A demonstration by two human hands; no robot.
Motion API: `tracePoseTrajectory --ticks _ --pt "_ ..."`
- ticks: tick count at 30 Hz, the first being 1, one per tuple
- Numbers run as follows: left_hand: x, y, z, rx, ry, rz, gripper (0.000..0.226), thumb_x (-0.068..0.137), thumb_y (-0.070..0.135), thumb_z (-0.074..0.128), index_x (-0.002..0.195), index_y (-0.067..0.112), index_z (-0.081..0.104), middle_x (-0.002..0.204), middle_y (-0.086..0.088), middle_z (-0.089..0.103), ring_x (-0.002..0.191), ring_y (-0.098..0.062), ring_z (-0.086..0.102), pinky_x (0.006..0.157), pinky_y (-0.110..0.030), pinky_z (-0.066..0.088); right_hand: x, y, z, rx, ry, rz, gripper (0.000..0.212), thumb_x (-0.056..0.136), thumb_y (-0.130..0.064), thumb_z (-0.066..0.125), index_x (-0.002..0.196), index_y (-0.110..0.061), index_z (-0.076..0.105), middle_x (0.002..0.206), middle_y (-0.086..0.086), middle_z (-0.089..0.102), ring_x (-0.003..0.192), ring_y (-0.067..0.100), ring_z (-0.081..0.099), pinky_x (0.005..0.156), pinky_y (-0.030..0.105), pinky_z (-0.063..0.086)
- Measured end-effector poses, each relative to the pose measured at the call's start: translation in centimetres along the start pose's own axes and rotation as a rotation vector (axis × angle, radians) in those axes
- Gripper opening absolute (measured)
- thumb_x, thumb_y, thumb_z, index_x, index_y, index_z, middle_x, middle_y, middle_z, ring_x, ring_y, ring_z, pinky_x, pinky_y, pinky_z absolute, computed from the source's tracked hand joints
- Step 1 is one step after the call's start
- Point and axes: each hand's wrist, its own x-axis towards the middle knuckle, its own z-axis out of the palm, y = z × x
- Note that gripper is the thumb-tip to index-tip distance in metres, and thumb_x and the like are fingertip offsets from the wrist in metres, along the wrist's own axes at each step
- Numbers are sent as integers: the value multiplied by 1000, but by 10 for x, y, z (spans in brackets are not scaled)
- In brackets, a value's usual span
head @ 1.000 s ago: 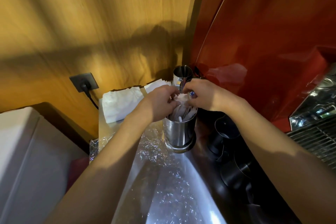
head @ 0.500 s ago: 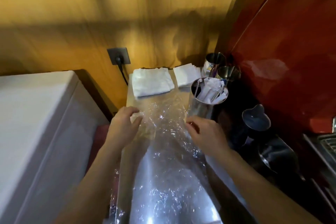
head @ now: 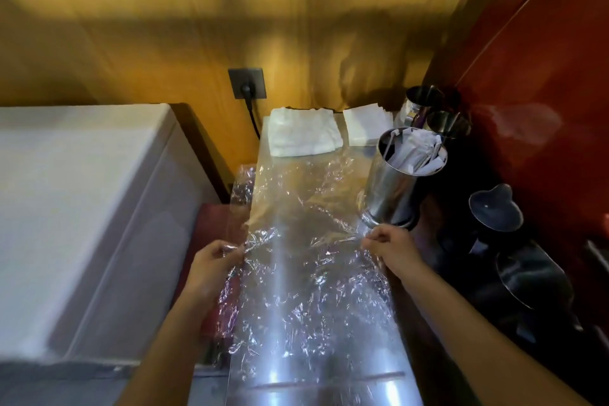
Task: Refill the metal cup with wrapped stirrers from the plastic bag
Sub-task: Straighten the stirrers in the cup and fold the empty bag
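A shiny metal cup (head: 393,188) stands on the steel counter (head: 296,372), filled with white wrapped stirrers (head: 415,152) that stick out of its top. A crinkled clear plastic bag (head: 306,241) lies flat along the counter in front of the cup. My left hand (head: 214,264) pinches the bag's left edge. At the bag's right edge, just below the cup's base, my right hand (head: 392,250) is pinching the plastic. I cannot see any stirrers inside the bag.
A folded white cloth (head: 301,132) and a napkin stack (head: 365,123) lie at the counter's back. Two smaller metal cups (head: 425,102) stand behind the filled one. Dark pitchers (head: 494,211) crowd the right side by a red machine (head: 543,76). A white appliance (head: 72,208) stands left.
Both hands left the cup's top, came down toward me and took hold of the bag's two edges. The camera view pulled back and shifted left.
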Motion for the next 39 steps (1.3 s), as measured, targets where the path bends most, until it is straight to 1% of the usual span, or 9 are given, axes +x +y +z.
tracePoseTrajectory --ticks 7,11,16,21,24,27,31,35,39 --pt "-12 6 -10 -41 -277 -73 13 81 -3 62 90 -13 60 61 -14 66 39 -12 55 38 -17 42 -13 -6 -4 213 -164 69 10 76 -2 68 71 -8 63 46 2 61 37 11 50 36 17 37" --pt "-16 13 -11 -64 -254 19 20 91 4 51 71 1 58 43 0 59 30 -4 42 32 -11 29 -15 -10 -7 321 -129 69 9 76 2 66 74 -8 67 52 5 67 43 13 58 40 17 43" --pt "-12 19 -23 -176 -271 58 21 94 1 42 87 8 61 44 2 58 33 -5 45 33 -11 32 -18 -19 -14 464 -185 31 25 80 8 57 80 -12 71 54 2 68 48 10 62 46 15 48" --pt "-7 20 -25 -249 -241 31 23 80 -12 43 66 -1 57 55 0 68 53 -13 61 48 -19 49 -20 -22 -17 492 -204 19 46 76 22 45 47 -7 66 51 4 66 52 17 62 51 21 49" --pt "-11 27 -26 -361 -333 -63 19 62 -10 46 76 -8 59 68 -17 66 58 -25 63 51 -24 52 -22 -25 -18 419 -226 -2 44 68 27 42 42 -4 60 53 2 67 52 12 62 49 17 49" --pt "-12 26 -29 -383 -338 -79 21 78 0 49 81 7 68 79 -14 68 64 -27 66 55 -29 55 -22 -23 -22 399 -212 -5 48 70 25 35 42 -4 62 67 14 68 61 19 61 55 20 48" --pt "-10 19 -31 -488 -407 -195 38 89 37 52 115 10 52 97 -20 57 81 -29 53 69 -38 44 -23 -19 -28 380 -196 24 44 75 19 41 51 -5 67 74 19 65 67 26 58 62 26 47" --pt "-12 16 -24 -198 -287 -59 55 69 1 74 118 6 50 87 -10 67 66 -21 64 64 -36 54 -21 -13 -25 248 -134 12 42 79 14 47 63 -15 74 84 20 66 76 30 54 68 33 42" --pt "-9 25 -15 -223 -190 104 44 70 -11 69 103 12 52 80 -9 72 61 -12 69 52 -25 55 -23 -19 -16 -243 111 -325 41 72 18 48 87 -11 72 103 12 66 98 24 58 88 27 37"
